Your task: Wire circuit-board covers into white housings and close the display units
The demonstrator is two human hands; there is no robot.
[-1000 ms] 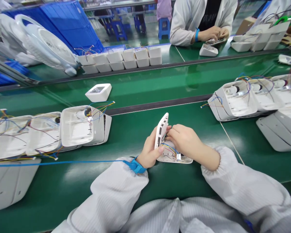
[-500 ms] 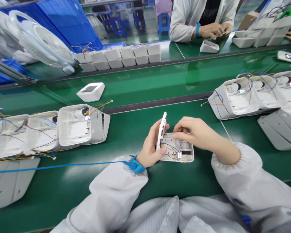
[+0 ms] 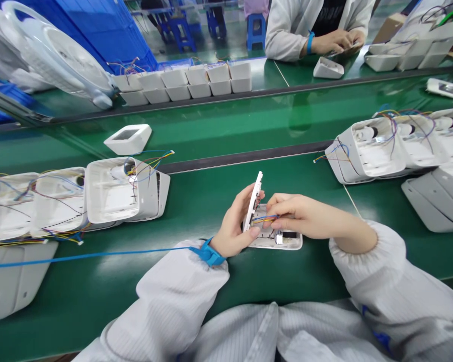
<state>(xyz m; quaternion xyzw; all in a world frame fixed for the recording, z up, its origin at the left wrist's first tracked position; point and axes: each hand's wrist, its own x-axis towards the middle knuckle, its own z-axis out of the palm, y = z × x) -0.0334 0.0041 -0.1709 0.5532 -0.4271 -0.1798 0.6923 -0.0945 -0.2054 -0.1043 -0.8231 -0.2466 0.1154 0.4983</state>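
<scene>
My left hand [image 3: 237, 221] is closed on a white plastic panel [image 3: 253, 201], holding it upright on edge. Beside it a white plastic housing [image 3: 295, 245] lies open on the green bench, with a dark slot and a small white connector inside. Above this housing my right hand [image 3: 296, 213] pinches a bundle of blue, yellow and red wires [image 3: 265, 219], which runs toward the panel. The fingers of my right hand cover part of the housing's inside. A blue wrist strap [image 3: 210, 252] with a cord circles my left wrist.
White housings with wires [image 3: 113, 193] stand in a row at left, and similar housings [image 3: 373, 151] at right. A white shell [image 3: 129, 139] lies on the far strip, behind a dark rail [image 3: 249, 157]. Across the bench a co-worker's hands [image 3: 337, 41] handle a part.
My right hand has moved down and left into the housing and now grips the wires. On the far strip the white shell has shifted left. The left hand keeps the panel upright.
</scene>
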